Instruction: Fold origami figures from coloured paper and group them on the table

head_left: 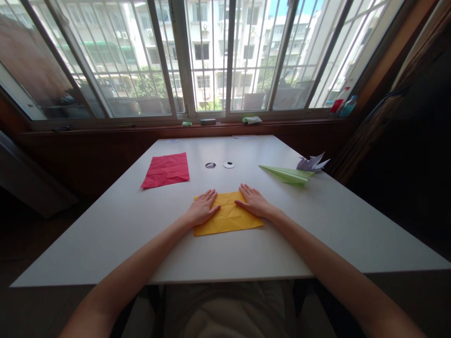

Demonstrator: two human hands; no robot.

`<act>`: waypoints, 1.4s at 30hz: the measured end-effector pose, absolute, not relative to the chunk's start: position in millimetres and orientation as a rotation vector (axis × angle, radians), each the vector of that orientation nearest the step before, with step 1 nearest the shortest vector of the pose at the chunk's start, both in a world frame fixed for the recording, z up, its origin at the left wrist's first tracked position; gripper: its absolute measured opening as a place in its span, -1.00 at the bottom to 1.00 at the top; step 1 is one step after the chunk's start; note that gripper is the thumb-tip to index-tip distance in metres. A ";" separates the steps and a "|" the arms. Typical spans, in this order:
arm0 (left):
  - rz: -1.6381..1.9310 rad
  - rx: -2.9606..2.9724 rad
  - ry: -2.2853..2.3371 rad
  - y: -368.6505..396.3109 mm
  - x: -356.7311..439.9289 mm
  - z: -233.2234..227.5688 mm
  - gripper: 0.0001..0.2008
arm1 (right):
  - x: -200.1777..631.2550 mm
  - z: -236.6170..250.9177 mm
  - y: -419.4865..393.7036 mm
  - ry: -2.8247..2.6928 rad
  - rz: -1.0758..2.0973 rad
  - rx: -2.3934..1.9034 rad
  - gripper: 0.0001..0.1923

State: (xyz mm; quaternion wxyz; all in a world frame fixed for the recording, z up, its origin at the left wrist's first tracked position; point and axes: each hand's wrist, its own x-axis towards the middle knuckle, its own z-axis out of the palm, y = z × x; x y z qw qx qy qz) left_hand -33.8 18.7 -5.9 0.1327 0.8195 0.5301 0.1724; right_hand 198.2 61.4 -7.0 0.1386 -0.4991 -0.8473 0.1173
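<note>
From the head view, both hands lie flat and open on the yellow paper (228, 217), left hand (203, 208) on its left part, right hand (254, 201) on its right, neither grip closed on anything. The paper sits near the front middle of the white tabletop (105, 234); creased, thin, light, I'd say easily torn or slid, best pinched at a corner or edge. Farther off lie red paper (166, 170), a green plane (288, 174) and a purple fold (312, 163). Barred windows (207, 56) behind, daylight outside
</note>
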 end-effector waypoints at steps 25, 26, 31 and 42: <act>0.541 2.628 1.261 7.1 -25.8 8.6 -0.65 | 193.3 10.2 52.8 -1.625 1.020 -1.209 -0.23; 0.539 2.639 1.273 7.5 -25.9 8.9 -0.65 | 191.3 10.3 51.3 -1.614 1.046 -1.184 -0.24; 0.535 2.671 1.348 10.8 -27.5 7.6 -0.63 | 184.2 11.4 42.1 -1.912 0.875 -0.992 -0.73; 0.665 2.630 1.366 16.7 -34.1 1.1 -0.70 | 179.5 5.2 37.1 -2.320 0.565 -0.623 -0.73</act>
